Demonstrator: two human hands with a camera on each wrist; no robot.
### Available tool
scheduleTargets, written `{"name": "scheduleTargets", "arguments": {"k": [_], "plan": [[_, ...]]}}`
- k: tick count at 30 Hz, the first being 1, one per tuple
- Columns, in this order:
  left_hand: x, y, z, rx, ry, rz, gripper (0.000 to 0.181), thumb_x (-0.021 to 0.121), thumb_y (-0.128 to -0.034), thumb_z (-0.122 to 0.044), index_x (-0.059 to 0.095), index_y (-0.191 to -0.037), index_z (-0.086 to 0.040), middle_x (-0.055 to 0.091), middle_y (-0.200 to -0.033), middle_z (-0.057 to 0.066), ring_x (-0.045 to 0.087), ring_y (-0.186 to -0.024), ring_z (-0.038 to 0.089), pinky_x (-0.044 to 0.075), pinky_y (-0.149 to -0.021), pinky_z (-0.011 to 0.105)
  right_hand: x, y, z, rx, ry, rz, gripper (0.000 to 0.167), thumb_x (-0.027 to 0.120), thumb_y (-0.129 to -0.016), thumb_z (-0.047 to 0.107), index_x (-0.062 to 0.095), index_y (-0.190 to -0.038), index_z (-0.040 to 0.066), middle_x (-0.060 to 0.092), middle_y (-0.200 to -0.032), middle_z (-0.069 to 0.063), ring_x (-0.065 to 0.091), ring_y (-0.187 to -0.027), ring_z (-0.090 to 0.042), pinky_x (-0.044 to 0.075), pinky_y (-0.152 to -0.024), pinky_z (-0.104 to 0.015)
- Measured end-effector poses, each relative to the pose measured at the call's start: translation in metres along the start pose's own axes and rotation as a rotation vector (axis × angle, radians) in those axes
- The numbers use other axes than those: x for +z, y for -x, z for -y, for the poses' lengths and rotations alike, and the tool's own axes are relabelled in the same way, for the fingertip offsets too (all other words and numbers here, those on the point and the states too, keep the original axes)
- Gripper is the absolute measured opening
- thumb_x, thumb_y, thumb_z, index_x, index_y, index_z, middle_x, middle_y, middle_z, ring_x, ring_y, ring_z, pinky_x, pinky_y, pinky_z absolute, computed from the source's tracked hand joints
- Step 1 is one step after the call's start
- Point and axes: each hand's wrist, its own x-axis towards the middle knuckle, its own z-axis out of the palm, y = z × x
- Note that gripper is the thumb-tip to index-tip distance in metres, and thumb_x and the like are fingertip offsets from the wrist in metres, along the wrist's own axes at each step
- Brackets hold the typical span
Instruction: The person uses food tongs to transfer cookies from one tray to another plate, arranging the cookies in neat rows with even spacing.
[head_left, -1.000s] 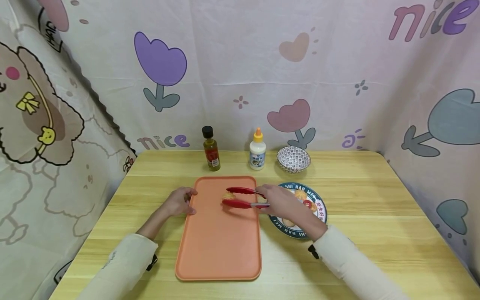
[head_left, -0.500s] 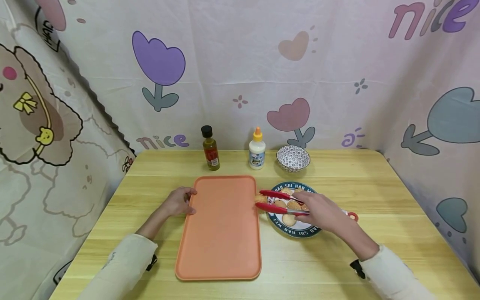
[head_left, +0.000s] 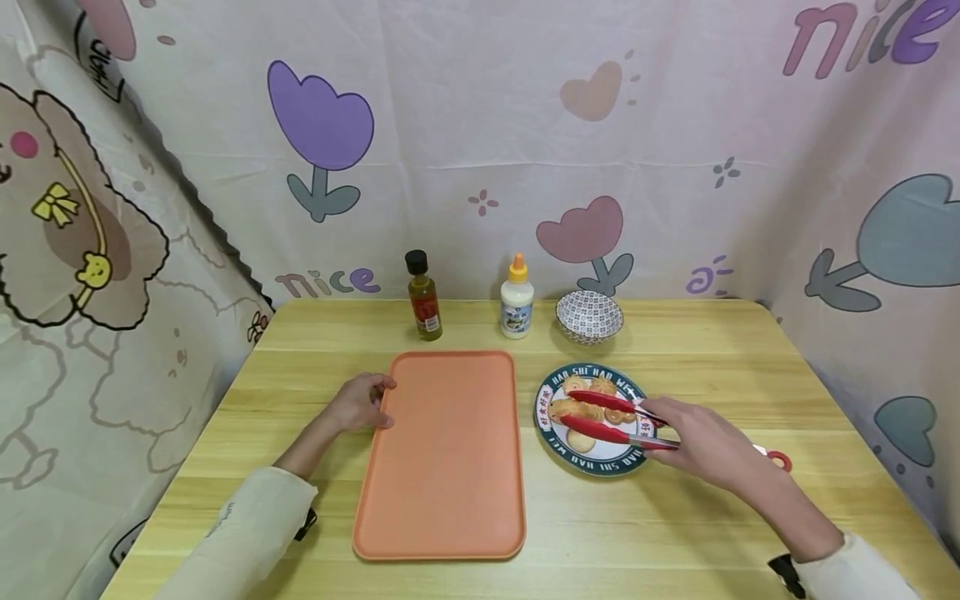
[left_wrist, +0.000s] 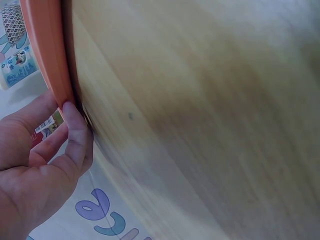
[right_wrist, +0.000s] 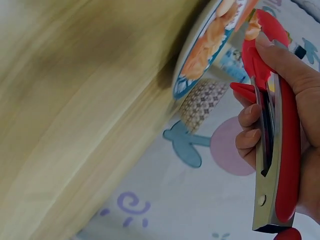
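My right hand grips red-and-metal tongs over a round plate with a dark green lettered rim. Between the tong tips is a golden cookie, above several other cookies on the plate. The right wrist view shows the tongs along the palm, fingers curled round them. My left hand holds the left edge of an orange tray near its far corner. In the left wrist view, thumb and fingertips of the left hand meet the tray's rim.
Behind the tray stands a dark-capped bottle with a red label. A white squeeze bottle with a yellow-orange top is to its right. A small patterned bowl sits behind the plate. A printed cloth hangs behind the wooden table.
My right hand has moved right, carrying the cookie in the tongs from over the tray to over the plate. The left hand has stayed at the tray's edge.
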Motion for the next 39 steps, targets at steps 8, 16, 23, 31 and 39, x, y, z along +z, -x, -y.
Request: {"name": "scheduleTargets", "arguments": {"k": [8, 16, 23, 31, 39], "plan": [[-0.003, -0.004, -0.005, -0.016, -0.015, 0.0, 0.06, 0.078, -0.0719, 0.003, 0.053, -0.126, 0.004, 0.05, -0.106, 0.017, 0.044, -0.074, 0.018, 0.043, -0.058, 0.027, -0.009, 0.024, -0.016, 0.036, -0.004, 0.015, 0.06, 0.085, -0.067, 0.026, 0.062, -0.119, 0.005, 0.068, -0.105, -0.008, 0.065, -0.089, -0.021, 0.054, -0.076, -0.046], [-0.006, -0.005, -0.007, -0.001, -0.018, 0.004, 0.059, 0.076, -0.073, 0.004, 0.052, -0.127, 0.005, 0.049, -0.106, 0.018, 0.044, -0.075, 0.018, 0.043, -0.058, 0.026, -0.009, 0.039, -0.024, 0.081, -0.015, 0.076, 0.059, 0.086, -0.065, 0.027, 0.063, -0.115, 0.006, 0.069, -0.102, -0.005, 0.063, -0.084, -0.018, 0.055, -0.074, -0.045], [-0.004, -0.003, -0.005, -0.004, -0.007, 0.014, 0.061, 0.076, -0.0729, 0.004, 0.051, -0.128, 0.005, 0.049, -0.104, 0.017, 0.043, -0.074, 0.018, 0.043, -0.058, 0.026, -0.006, 0.042, -0.03, 0.108, -0.027, 0.106, 0.059, 0.086, -0.064, 0.027, 0.064, -0.114, 0.007, 0.068, -0.101, -0.006, 0.063, -0.084, -0.019, 0.054, -0.073, -0.047], [-0.001, -0.004, -0.002, -0.022, 0.0, 0.01, 0.06, 0.076, -0.0724, 0.004, 0.052, -0.127, 0.004, 0.049, -0.104, 0.016, 0.044, -0.075, 0.018, 0.042, -0.058, 0.026, -0.001, 0.041, -0.028, 0.107, -0.028, 0.119, 0.061, 0.086, -0.065, 0.026, 0.063, -0.117, 0.005, 0.068, -0.105, -0.009, 0.064, -0.089, -0.023, 0.054, -0.076, -0.049], [0.001, -0.003, 0.001, -0.008, -0.007, 0.006, 0.062, 0.077, -0.0721, 0.003, 0.051, -0.128, 0.006, 0.051, -0.105, 0.017, 0.045, -0.075, 0.018, 0.043, -0.058, 0.026, -0.009, 0.036, -0.029, 0.171, -0.076, 0.106, 0.068, 0.085, -0.065, 0.033, 0.059, -0.119, 0.001, 0.066, -0.102, -0.008, 0.058, -0.083, -0.021, 0.053, -0.071, -0.045]]}}
